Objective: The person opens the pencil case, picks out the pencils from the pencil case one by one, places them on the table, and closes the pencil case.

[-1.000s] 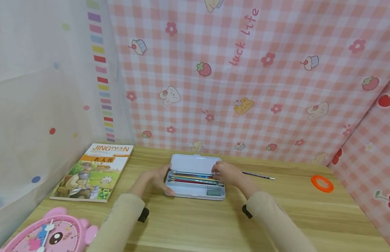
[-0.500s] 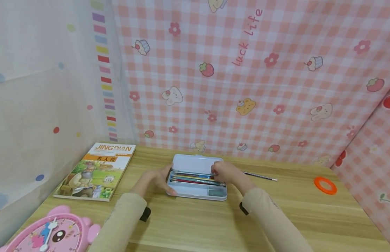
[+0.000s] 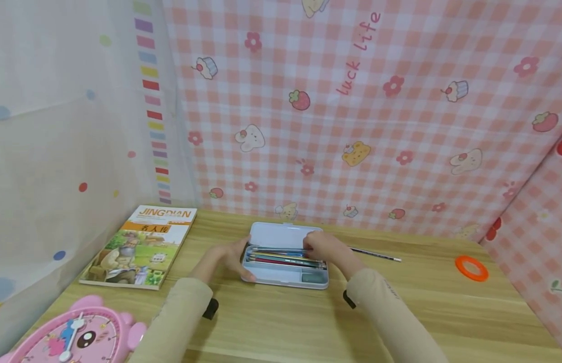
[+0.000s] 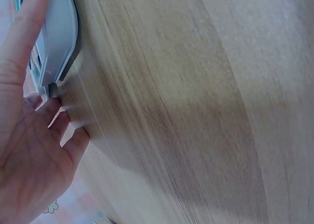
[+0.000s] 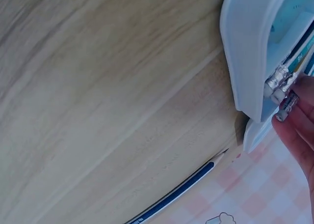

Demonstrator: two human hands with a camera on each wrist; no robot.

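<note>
A pale pencil case point(image 3: 273, 275) lies on the table with its lid point(image 3: 281, 235) folded back. Several pencils point(image 3: 281, 261) lie side by side in its rear part. My left hand point(image 3: 228, 258) holds the case's left end, thumb on the front rim and the other fingers toward the back. At the right end, my right hand point(image 3: 327, 248) pinches one pencil point(image 5: 287, 107) near its silver-capped end, as the right wrist view shows. More silver pencil ends point(image 5: 277, 82) sit just beside the fingertips. The rest of the pinched pencil is hard to tell from the others.
A dark blue pencil point(image 3: 376, 253) lies on the table right of the case, its sharpened tip toward it. Farther right is an orange ring point(image 3: 460, 264). A magazine point(image 3: 142, 247) and a pink clock point(image 3: 83, 335) are on the left. Patterned cloth point(image 3: 281, 166) rises behind the table.
The head view has shifted slightly, so everything appears a little farther right. My right hand has edged left relative to the case. The left hand keeps its hold on the case.
</note>
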